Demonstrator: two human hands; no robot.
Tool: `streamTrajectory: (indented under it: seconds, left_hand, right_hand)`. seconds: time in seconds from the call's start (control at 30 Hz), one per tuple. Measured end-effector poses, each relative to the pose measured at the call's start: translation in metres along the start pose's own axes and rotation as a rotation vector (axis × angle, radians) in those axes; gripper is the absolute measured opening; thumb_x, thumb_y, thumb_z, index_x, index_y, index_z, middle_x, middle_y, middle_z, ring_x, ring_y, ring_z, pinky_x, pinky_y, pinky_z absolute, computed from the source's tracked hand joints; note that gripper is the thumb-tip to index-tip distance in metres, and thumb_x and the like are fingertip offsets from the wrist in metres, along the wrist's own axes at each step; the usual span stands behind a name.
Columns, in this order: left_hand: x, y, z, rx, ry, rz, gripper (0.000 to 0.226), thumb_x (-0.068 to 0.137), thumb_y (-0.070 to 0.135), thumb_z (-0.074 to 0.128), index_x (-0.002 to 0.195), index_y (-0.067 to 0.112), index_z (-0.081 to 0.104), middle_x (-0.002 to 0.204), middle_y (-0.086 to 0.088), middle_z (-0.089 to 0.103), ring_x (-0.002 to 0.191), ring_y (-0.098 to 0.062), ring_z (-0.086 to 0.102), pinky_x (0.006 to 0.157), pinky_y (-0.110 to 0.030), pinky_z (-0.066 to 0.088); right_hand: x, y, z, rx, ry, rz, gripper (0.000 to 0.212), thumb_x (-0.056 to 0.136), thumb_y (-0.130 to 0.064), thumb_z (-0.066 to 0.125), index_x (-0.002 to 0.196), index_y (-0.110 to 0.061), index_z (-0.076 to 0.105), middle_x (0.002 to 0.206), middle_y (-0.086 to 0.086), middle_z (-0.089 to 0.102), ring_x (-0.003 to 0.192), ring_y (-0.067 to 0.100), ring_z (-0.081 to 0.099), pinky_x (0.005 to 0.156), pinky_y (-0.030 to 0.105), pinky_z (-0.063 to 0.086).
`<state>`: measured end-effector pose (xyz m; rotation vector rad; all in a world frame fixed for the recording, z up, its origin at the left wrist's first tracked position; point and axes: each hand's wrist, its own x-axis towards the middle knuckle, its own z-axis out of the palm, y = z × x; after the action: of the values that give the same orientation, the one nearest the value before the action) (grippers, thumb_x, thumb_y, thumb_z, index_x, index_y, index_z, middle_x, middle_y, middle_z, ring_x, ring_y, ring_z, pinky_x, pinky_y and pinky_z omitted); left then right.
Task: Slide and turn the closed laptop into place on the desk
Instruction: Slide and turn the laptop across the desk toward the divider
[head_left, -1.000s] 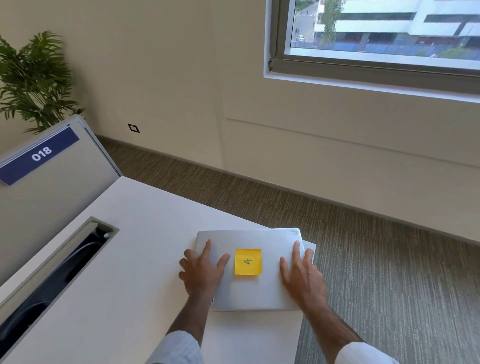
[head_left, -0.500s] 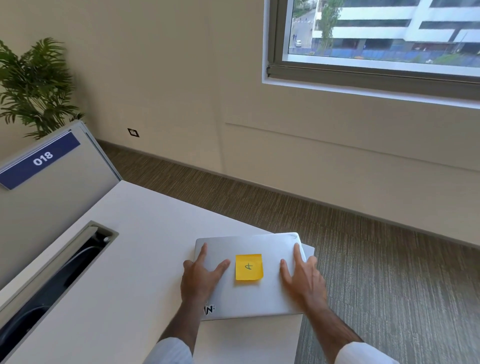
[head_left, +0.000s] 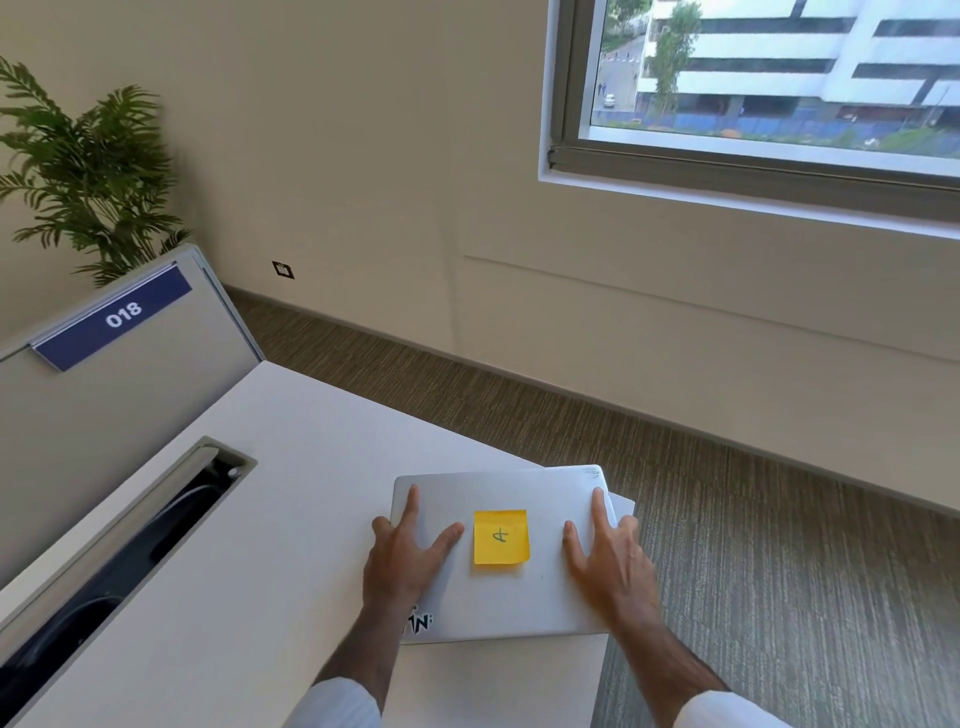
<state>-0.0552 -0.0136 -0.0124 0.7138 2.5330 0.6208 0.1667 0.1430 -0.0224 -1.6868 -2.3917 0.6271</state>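
A closed silver laptop (head_left: 519, 597) lies near the right corner of the white desk (head_left: 270, 545), with a yellow sticky note (head_left: 501, 537) marked with a letter on its lid and a sticker at its near-left corner. My left hand (head_left: 402, 556) rests flat on the lid's left part, fingers spread. My right hand (head_left: 608, 558) presses flat on the lid's right part, its fingers reaching the right edge. The laptop's far-right corner reaches the desk's right edge.
A long cable slot (head_left: 119, 561) is cut into the desk on the left. Behind it stands a grey partition with a blue "018" label (head_left: 117, 317). A potted plant (head_left: 88, 171) is at the far left. Carpet floor (head_left: 753, 545) lies beyond the desk's right edge.
The laptop has turned slightly under both hands; a sticker at its near-left corner has come into sight. Both hands stay flat on the lid.
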Motion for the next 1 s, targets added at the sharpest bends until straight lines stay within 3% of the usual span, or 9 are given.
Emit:
streamTrajectory:
  seconds: [0.47,1.0]
  left_hand:
    - [-0.028,-0.026,-0.052,0.008,0.076,-0.015,0.099,0.071,0.093,0.043,0.154,0.05,0.011,0.107,0.0,0.035,0.106,-0.037,0.063,0.088,-0.042,0.05]
    - [-0.079,-0.1,-0.11,-0.028,0.177,-0.126,0.102,0.069,0.096,0.041,0.155,0.05,0.009,0.121,-0.009,0.042,0.108,-0.038,0.063,0.087,-0.042,0.05]
  right_hand:
    - [-0.034,-0.048,-0.014,0.002,0.001,-0.062,0.066,0.092,-0.065,0.034,0.149,-0.037,0.017,0.098,0.0,0.034,0.079,0.033,0.065,0.061,0.037,0.04]
    - [-0.084,-0.114,0.006,0.041,-0.053,-0.21,0.066,0.092,-0.067,0.033,0.149,-0.039,0.014,0.1,-0.001,0.034,0.081,0.032,0.066,0.062,0.039,0.046]
